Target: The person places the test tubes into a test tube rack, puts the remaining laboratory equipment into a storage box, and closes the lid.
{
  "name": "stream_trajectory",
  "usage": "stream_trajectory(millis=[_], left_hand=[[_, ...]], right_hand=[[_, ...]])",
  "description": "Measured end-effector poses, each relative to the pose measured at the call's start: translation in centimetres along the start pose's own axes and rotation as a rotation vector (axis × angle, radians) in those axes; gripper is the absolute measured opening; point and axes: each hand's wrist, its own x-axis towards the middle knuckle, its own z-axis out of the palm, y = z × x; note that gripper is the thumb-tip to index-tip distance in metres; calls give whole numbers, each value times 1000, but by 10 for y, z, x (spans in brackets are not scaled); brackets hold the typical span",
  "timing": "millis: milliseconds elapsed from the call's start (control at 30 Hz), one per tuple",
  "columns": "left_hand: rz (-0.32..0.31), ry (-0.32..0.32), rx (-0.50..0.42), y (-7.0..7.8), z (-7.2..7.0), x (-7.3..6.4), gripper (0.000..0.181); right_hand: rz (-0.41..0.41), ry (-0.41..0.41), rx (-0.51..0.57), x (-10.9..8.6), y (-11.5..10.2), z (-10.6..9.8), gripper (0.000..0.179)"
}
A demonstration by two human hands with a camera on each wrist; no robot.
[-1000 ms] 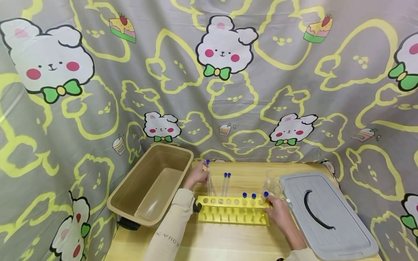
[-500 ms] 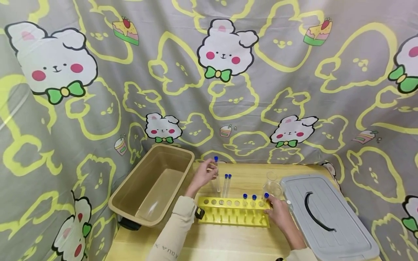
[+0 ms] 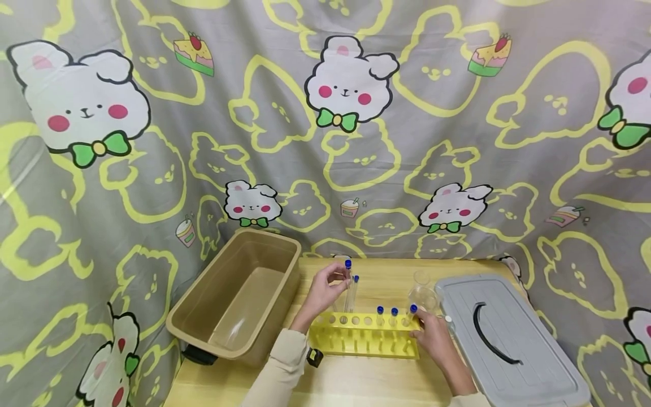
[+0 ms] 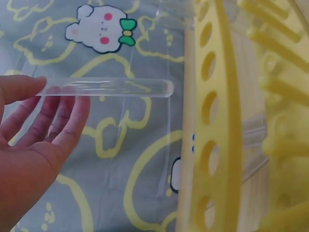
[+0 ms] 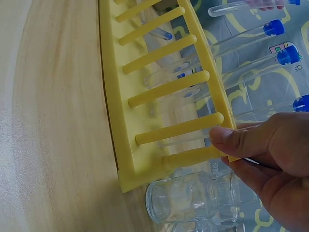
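In the head view, my left hand (image 3: 324, 289) pinches a clear test tube with a blue cap (image 3: 348, 264) behind the rack. The left wrist view shows this test tube (image 4: 130, 88) between thumb and fingers, its rounded end pointing toward the yellow test tube rack (image 4: 227, 111) and apart from it. My right hand (image 3: 436, 339) grips the right end of the rack, thumb on the top rail, as the right wrist view shows. Three blue-capped test tubes (image 3: 394, 312) stand in the rack's right holes. Behind the rack, another blue-capped tube (image 3: 356, 280) is partly hidden by the held one.
A brown bin (image 3: 234, 299) stands at left, with a black object (image 3: 315, 356) by the rack's left end. Clear glass containers (image 5: 181, 198) sit beyond the rack's right end. A grey lid (image 3: 508, 339) with a black handle lies at right. A patterned curtain (image 3: 356, 169) hangs behind.
My left hand has carried the test tube rightward, then lowered it closer to the rack. My right hand keeps its grip on the rack's right end.
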Motion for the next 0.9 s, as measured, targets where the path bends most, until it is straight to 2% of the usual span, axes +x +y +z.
stream_trajectory(millis=[100, 233, 533, 900], left_hand=[[23, 11, -24, -1, 6, -6, 15], [52, -4, -60, 0, 14, -14, 20], [-21, -16, -156, 6, 31, -25, 24], [-34, -44, -121, 3, 50, -31, 26]], right_hand=[[9, 6, 8, -2, 1, 2, 44], [16, 4, 10, -3, 1, 3, 44], [27, -8, 24, -4, 1, 3, 43], [-7, 19, 25, 0, 1, 1, 39]])
